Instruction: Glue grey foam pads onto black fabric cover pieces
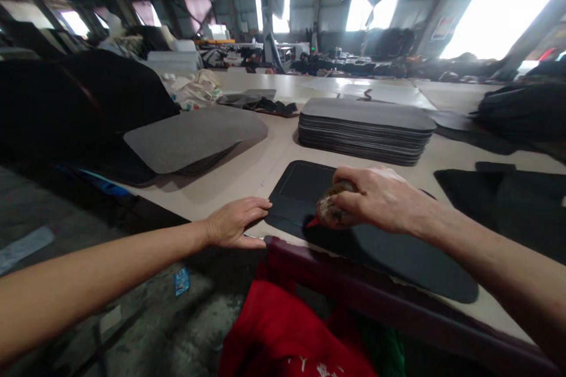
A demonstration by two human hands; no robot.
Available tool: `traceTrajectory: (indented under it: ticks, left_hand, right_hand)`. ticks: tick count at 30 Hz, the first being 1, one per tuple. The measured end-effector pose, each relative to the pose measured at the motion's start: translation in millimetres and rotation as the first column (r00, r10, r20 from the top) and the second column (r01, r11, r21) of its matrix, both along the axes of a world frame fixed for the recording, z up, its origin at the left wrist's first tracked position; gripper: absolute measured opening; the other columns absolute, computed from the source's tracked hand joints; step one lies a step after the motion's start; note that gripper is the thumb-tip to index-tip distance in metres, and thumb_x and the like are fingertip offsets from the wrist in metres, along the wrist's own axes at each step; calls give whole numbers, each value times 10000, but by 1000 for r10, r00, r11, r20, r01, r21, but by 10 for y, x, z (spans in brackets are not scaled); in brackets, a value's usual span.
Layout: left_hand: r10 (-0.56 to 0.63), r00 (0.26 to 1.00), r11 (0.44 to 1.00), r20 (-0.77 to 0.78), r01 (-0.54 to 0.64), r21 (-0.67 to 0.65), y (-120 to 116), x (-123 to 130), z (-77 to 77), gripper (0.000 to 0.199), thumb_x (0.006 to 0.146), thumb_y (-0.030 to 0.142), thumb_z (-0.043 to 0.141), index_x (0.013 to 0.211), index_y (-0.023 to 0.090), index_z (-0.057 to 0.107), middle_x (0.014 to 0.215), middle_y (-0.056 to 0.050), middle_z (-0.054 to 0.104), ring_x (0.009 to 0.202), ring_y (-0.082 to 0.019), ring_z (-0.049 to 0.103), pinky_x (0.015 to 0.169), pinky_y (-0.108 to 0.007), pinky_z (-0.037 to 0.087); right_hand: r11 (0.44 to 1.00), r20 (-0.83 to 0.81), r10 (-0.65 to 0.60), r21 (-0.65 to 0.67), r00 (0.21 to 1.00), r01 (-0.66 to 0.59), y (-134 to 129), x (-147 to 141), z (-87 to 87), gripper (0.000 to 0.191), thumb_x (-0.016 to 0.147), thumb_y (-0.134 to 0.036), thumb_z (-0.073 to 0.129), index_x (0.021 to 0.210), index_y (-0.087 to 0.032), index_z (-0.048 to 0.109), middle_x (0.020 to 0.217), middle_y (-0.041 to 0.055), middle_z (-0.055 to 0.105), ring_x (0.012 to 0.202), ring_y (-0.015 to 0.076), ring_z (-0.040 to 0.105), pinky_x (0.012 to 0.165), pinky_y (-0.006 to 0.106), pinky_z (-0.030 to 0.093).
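Observation:
A black panel point(398, 259) with rounded corners lies flat along the table's front edge, a stitched-looking outline near its far left end. My right hand point(380, 194) is wrapped round a stained squeeze bottle point(332, 212) with a red tip. The bottle is tilted over the panel, its tip pointing down and left close to the surface; whether it touches, I cannot tell. My left hand point(239, 221) rests at the panel's left end on the table edge, fingers stretched out and thumb apart, with nothing in it.
Behind the panel stands a tall stack of grey-black panels point(365, 132). More grey panels point(194, 138) lie fanned at the left, beside a large black pile point(84, 106). Black pieces point(517, 200) lie at the right. The pale table point(239, 174) ends just before me, above a littered floor.

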State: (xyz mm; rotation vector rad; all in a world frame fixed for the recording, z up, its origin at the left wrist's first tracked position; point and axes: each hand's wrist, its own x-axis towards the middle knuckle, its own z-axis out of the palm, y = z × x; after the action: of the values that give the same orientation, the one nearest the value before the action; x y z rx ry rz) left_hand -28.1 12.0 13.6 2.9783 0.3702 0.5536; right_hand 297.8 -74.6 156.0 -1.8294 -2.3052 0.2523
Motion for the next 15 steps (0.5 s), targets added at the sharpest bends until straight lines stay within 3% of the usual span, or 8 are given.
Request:
traceTrajectory:
  ticks: [15]
  left_hand:
    - [38,998,999,-54,-36,41,23,-4,37,471,889,451,689,1222,144,561,1327,-191,577,1240,-316,570,1053,-439,507]
  right_hand:
    - [961,-72,-267,-101,961,259,-731,968,20,196,838,-384,542,867,-243,676,785,15,669,659,187,590,550,293,372]
